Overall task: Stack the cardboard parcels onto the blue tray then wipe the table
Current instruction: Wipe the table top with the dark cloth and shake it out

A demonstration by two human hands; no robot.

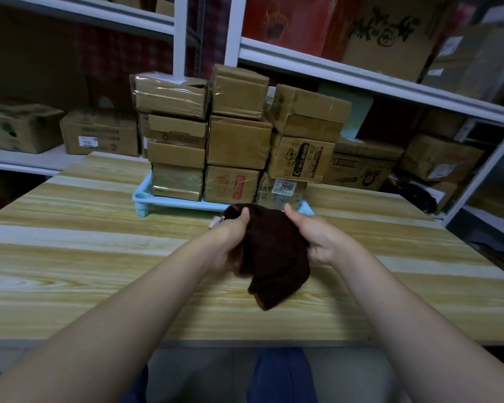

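Several cardboard parcels point(238, 141) stand stacked in three columns on the light blue tray point(169, 203) at the far middle of the wooden table point(70, 257). Just in front of the tray, above the table, a dark brown cloth point(274, 257) hangs bunched between both hands. My left hand point(230, 237) grips its left side with the thumb on top. My right hand point(317, 234) pinches its right upper edge. The cloth's lower corner droops toward the tabletop.
White metal shelves point(361, 74) loaded with cardboard boxes run behind and to both sides of the table. More boxes point(99, 135) sit on the low shelf at the left. The table's near edge point(245, 343) lies just above my lap.
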